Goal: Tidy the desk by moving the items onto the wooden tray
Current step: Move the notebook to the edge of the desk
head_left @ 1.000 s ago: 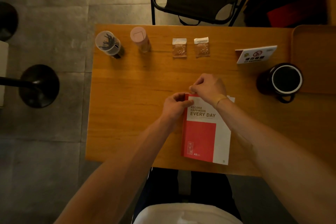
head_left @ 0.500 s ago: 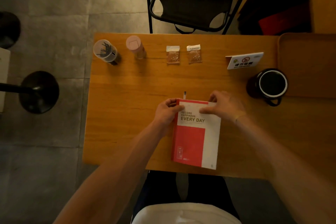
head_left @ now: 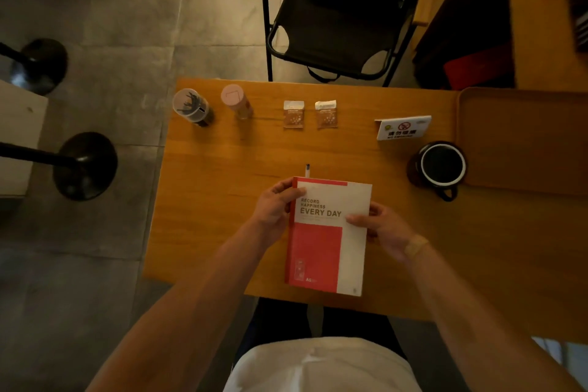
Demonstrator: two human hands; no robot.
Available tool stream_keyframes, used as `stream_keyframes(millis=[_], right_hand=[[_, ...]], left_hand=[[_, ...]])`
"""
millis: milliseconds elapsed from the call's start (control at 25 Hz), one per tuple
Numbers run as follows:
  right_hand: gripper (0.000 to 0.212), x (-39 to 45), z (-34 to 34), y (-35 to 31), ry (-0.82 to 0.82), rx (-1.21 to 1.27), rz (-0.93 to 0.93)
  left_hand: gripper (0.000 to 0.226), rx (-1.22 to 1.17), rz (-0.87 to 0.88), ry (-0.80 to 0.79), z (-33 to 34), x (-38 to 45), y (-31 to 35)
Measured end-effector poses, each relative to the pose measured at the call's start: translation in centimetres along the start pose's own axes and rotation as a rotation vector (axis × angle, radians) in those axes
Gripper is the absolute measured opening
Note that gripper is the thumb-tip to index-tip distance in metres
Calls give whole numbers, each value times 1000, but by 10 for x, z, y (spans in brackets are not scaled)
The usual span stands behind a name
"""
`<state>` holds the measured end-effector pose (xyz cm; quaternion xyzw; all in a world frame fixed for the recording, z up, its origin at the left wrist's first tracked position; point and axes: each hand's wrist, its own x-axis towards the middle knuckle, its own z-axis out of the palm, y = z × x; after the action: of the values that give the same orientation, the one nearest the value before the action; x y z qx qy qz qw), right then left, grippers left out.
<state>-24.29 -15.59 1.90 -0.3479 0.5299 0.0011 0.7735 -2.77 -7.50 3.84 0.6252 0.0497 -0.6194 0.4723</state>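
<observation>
You hold the notebook (head_left: 327, 235), left hand (head_left: 273, 212) and right hand (head_left: 383, 229) pinching its edges; next, carry it right onto the tray (head_left: 521, 143).

A red-and-white notebook (head_left: 329, 235) printed "RECORD HAPPINESS EVERY DAY" is gripped at both long sides near the desk's (head_left: 229, 188) near edge. A pen (head_left: 307, 170) pokes out past its far end. Along the far edge stand a clear jar of dark clips (head_left: 191, 106), a pink-capped bottle (head_left: 237, 102) and two brown sachets (head_left: 293, 114) (head_left: 326, 114) lying flat. A black mug (head_left: 440, 167) stands just beside the bare wooden tray (head_left: 521, 143) at the right edge.
</observation>
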Motion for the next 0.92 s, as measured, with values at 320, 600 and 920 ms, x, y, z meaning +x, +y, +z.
stream_keyframes(millis=[320,600,920], right_hand=[[33,-39,6,-5,30,-93,-106],[30,-56,36,-8,86,-27,-173],[23,-64,117,-20,152,-172,-254]], left_hand=[[26,25,63,113,7,-46,9],[29,171,11,117,-19,-78,-16],[31,253,-15,8,-70,-82,-3]])
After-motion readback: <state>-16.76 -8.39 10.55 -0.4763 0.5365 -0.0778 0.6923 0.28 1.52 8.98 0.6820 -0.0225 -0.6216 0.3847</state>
